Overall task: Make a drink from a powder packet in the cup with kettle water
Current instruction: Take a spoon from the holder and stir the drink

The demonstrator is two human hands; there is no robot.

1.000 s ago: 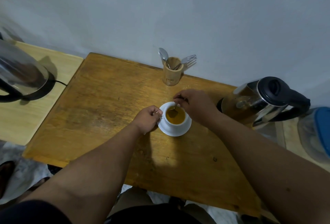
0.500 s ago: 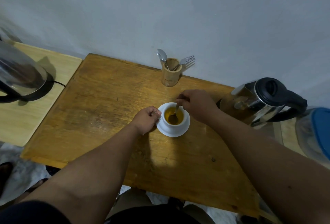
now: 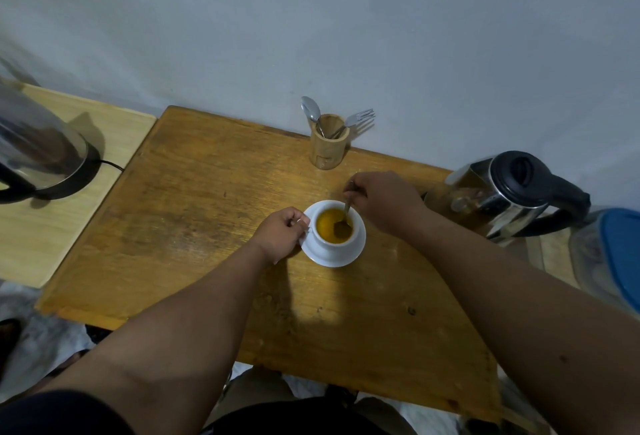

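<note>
A white cup [image 3: 337,244] full of orange-yellow drink stands on a white saucer [image 3: 349,259] near the middle of the wooden table [image 3: 214,212]. My left hand [image 3: 280,235] pinches the cup's handle on its left side. My right hand [image 3: 384,202], just behind and to the right of the cup, holds a small spoon [image 3: 344,219] whose bowl dips into the drink. A steel kettle with a black lid and handle [image 3: 516,192] sits at the table's right edge. No powder packet shows.
A bamboo holder [image 3: 327,148] with a spoon and a fork stands at the wall behind the cup. A second steel kettle [image 3: 38,154] rests on a pale side table at the left. A clear container with a blue lid [image 3: 613,254] is at the far right.
The spoon's bowl has travelled round inside the cup, from its left side to its front right, as my right hand shifted a little. My left hand has stayed on the handle.
</note>
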